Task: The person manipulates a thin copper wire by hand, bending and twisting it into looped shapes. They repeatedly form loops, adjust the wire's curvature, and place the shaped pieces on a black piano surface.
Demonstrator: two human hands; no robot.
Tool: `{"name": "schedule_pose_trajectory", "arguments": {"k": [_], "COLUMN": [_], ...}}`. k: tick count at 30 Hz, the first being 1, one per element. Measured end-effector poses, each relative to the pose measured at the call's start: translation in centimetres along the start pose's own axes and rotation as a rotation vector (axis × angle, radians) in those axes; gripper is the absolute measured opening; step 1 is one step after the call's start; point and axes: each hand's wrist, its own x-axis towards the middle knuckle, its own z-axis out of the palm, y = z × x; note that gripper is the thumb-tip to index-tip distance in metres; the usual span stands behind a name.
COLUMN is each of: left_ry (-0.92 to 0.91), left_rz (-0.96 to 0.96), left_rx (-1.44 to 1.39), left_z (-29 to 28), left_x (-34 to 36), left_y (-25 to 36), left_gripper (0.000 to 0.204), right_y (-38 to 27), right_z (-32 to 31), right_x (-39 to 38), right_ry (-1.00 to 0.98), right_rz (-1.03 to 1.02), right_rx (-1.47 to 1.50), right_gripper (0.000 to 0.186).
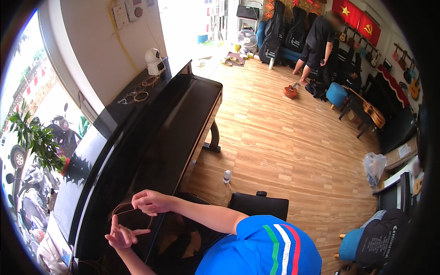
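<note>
My right hand (151, 203) is closed in a pinch on a thin copper-coloured string (125, 211), probably an instrument string. From its fingers, the string runs a short way left toward the raised index fingertip of my left hand (121, 234). That left hand has its fingers spread; whether the fingertip touches the string is too small to tell. A loose loop of the same string curves behind and below the right hand. Both hands are over the glossy black piano (151, 146).
Coiled strings (140, 95) and a white camera (155, 62) sit on the piano's far end. A black bench (275, 206) and a water bottle (227, 176) stand to the right. Farther off, a person (318, 41) stands near a small guitar (290, 91) on the floor.
</note>
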Motion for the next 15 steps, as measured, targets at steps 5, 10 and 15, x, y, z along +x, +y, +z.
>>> {"name": "schedule_pose_trajectory", "arguments": {"k": [5, 10, 15], "left_ry": [0.167, 0.328, 0.283], "left_rz": [0.126, 0.179, 0.243], "left_rx": [0.121, 0.017, -0.065], "left_z": [-0.8, -1.3, -0.1], "left_x": [-0.9, -1.4, -0.5], "left_y": [-0.1, 0.7, 1.1], "left_gripper": [0.064, 0.051, 0.042], "right_y": [-0.9, -0.7, -3.8], "right_z": [0.7, -1.5, -3.0], "right_x": [-0.6, -1.1, -4.1], "right_ry": [0.062, 0.07, 0.117], "right_rz": [-0.001, -0.115, -0.191], "right_rx": [-0.025, 0.034, 0.089], "right_gripper": [0.024, 0.029, 0.028]}}
